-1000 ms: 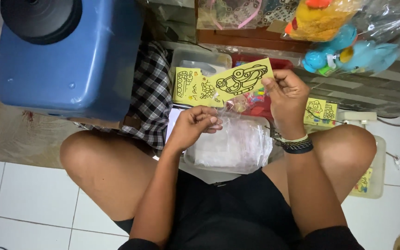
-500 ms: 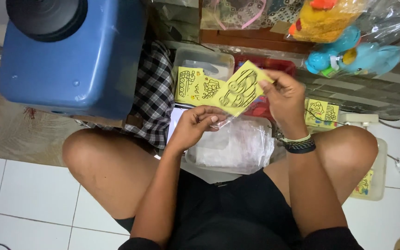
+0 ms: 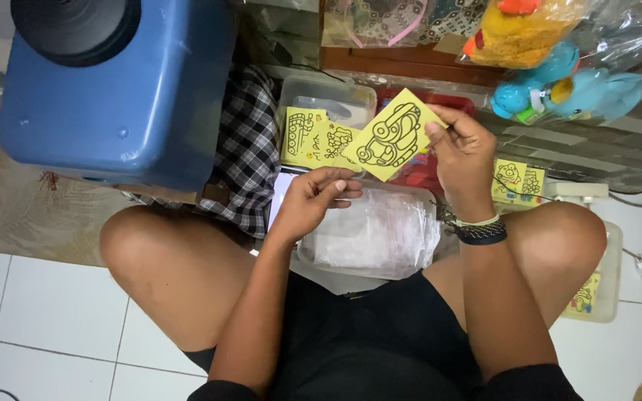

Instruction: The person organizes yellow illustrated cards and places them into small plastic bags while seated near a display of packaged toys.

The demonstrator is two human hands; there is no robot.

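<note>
- Right hand (image 3: 461,152) pinches a yellow square card with a black line drawing of a vehicle (image 3: 394,134) by its right edge; grip clamped on it, thumb & fingers together.
- Change vs 1 s ago: card was held flat & wide, far up by the tubs; now it's turned to a diamond tilt & brought nearer, its low corner just above the left hand (image 3: 313,200).
- Left hand: fingers curled in, tips pinched on something thin & clear, prob. a plastic sleeve; can't tell for sure. It has barely moved.
- Judged: the two hands are closing in on each other, so card & sleeve are about to meet.
- Stack of clear plastic bags (image 3: 377,236) lies in the lap, just under both hands.
- Far side: clear plastic tub (image 3: 328,93) w/ more yellow drawing cards (image 3: 313,137) leaning at it; red tray (image 3: 417,172) behind the held card.
- Left: big blue plastic box (image 3: 113,96) & checked cloth (image 3: 247,148) close in. Right: more yellow cards (image 3: 518,180) by the knee.
- Room: tight between knees; open space only upward, toward the person.
</note>
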